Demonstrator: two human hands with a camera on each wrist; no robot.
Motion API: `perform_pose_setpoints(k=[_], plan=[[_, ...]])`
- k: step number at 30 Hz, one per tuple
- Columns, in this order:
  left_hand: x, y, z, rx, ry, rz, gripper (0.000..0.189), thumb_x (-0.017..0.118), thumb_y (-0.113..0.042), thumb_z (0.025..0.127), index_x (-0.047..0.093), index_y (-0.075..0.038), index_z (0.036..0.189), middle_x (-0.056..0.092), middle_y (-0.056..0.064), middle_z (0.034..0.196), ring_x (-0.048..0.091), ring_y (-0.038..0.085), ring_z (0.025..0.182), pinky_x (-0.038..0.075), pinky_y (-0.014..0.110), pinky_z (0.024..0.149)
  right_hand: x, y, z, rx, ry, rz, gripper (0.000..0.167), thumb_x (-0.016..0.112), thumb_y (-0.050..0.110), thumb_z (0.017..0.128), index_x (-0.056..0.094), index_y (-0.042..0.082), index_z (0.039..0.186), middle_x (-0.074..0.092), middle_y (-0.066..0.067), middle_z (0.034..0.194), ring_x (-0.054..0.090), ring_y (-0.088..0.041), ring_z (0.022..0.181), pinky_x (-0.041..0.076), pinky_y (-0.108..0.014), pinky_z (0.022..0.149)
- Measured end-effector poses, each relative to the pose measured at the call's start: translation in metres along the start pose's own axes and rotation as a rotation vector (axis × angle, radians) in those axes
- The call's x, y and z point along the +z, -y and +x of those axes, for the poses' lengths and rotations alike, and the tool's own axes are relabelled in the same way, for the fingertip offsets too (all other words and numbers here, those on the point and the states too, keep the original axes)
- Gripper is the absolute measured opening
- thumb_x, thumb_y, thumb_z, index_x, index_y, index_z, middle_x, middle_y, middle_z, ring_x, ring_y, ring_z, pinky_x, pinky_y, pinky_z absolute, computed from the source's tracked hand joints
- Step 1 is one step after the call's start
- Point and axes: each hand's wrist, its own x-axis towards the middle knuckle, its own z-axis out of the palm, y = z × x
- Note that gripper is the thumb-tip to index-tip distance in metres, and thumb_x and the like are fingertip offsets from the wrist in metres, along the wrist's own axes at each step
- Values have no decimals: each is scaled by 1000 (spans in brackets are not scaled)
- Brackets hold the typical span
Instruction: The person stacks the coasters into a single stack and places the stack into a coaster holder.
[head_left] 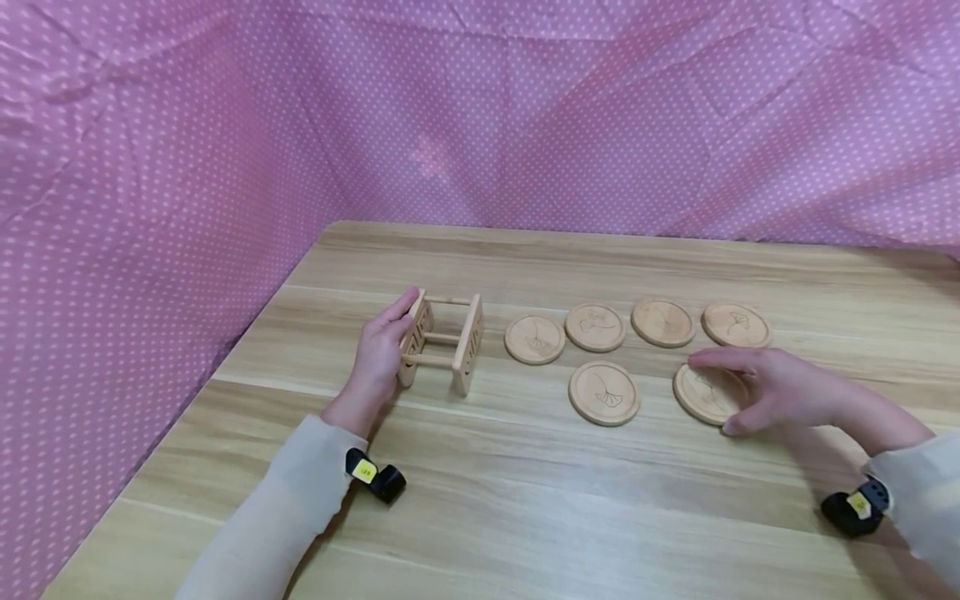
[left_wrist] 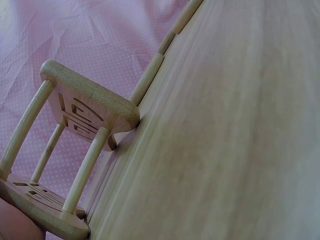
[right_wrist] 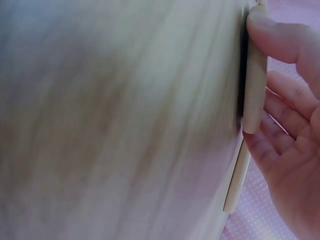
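Observation:
My left hand (head_left: 378, 350) rests against the outer side of a small wooden coaster rack (head_left: 468, 346), its fingers stretched along the left panel. Two cut-out end panels joined by round rods make up the rack, with no coaster between them. In the left wrist view, part of the hand (left_wrist: 17, 222) touches the near panel. At the right, my right hand (head_left: 787, 392) pinches a round wooden coaster (head_left: 701, 392) by its edge, thumb at the near side and fingers at the far side. The right wrist view shows this coaster (right_wrist: 256, 82) edge-on, with dark shadow along its underside.
Several engraved coasters lie flat between rack and right hand: a back row runs from one beside the rack (head_left: 535, 339) to one behind the right hand (head_left: 737, 324). Another coaster (head_left: 604, 393) lies nearer the front. Pink dotted cloth (head_left: 480, 125) hangs behind the wooden table (head_left: 525, 508).

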Motion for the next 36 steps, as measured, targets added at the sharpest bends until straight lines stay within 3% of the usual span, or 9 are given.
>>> perform_pose_setpoints(k=[9,21,28,36], plan=[[1,1,0,15,-5,-3,43,36,-5,97,38,-8,140,32,-1,149,25,13,138,21,26,114,-1,9,6,-46,3,-17,80,85,24,58,52,7,128,54,-14,129,28,18,119,18,3,96],[2,1,-1,9,-15,18,43,36,-6,97,39,-10,140,32,-2,149,26,13,138,22,26,114,-2,25,19,-18,29,-15,80,85,25,59,52,10,130,55,-10,130,32,13,119,19,2,96],[1,0,-1,23,-17,49,42,35,-7,98,39,-10,140,33,-2,148,26,12,138,21,25,114,-2,35,30,-19,36,-43,79,85,29,59,53,13,130,54,-9,131,48,-27,119,22,-1,96],[1,0,0,25,-27,52,42,35,-6,97,39,-9,139,34,-1,148,26,13,138,21,25,114,0,47,45,-36,67,-13,78,83,29,62,52,11,131,53,-9,133,47,-30,121,27,-8,100]])
